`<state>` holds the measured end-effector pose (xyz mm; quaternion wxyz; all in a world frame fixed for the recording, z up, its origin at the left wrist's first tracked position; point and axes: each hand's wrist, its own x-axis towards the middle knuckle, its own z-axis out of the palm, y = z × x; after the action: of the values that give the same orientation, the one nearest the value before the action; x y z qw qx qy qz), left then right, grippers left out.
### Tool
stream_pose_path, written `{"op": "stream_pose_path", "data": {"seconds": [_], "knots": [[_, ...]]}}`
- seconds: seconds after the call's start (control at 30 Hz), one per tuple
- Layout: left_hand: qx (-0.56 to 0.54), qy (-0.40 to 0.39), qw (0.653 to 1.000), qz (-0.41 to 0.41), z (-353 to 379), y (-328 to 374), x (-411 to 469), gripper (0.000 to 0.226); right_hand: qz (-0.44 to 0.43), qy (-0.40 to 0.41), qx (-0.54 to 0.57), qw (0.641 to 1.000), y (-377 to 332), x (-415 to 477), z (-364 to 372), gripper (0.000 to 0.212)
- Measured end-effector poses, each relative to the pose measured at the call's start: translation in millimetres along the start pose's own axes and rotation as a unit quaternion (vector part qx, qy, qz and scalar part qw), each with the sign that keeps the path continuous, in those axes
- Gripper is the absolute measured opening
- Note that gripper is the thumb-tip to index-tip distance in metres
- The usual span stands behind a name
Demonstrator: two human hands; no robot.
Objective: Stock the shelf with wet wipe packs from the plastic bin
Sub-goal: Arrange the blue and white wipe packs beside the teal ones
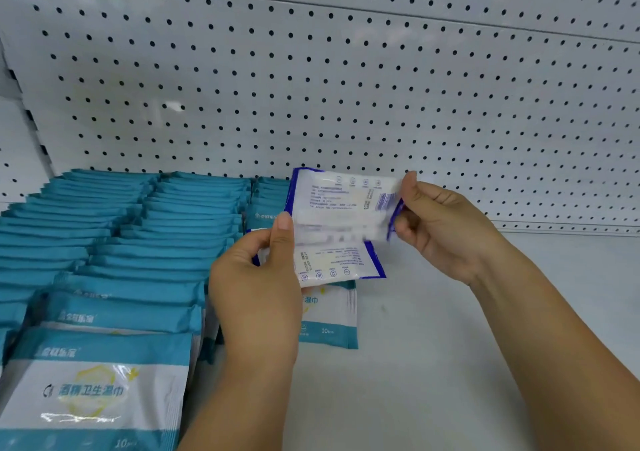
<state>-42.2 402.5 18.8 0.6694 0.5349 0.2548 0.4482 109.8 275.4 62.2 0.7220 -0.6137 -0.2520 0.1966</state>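
Presently held: blue-edged wet wipe pack (341,208), aloft above the shelf deck (450,346), between both hands, in front of the pegboard back panel (346,69).

- Count: motion blur; one pack or two overlapped cannot be told.
- Grip: left hand (256,287) pinches the left edge, thumb over the face; right hand (446,228) pinches the right edge between thumb and fingers.
- Orientation: long axis left to right, slightly tilted; printed back toward the camera.
- Stock placed: teal wet wipe packs (138,242) shingled in rows, left; one teal pack (329,315) flat beneath the held item.
- Judgement: bare deck lies below and rightward; right hand nearer.
- Plastic bin: not in view.
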Motion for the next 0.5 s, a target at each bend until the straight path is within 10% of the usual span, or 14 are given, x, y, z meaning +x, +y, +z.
{"op": "stream_pose_path", "data": {"seconds": [0.5], "knots": [[-0.088, -0.02, 0.995, -0.045, 2.7, 6.6, 1.1, 0.021, -0.068, -0.044, -0.05, 0.995, 6.0, 3.2, -5.0, 0.04]]}}
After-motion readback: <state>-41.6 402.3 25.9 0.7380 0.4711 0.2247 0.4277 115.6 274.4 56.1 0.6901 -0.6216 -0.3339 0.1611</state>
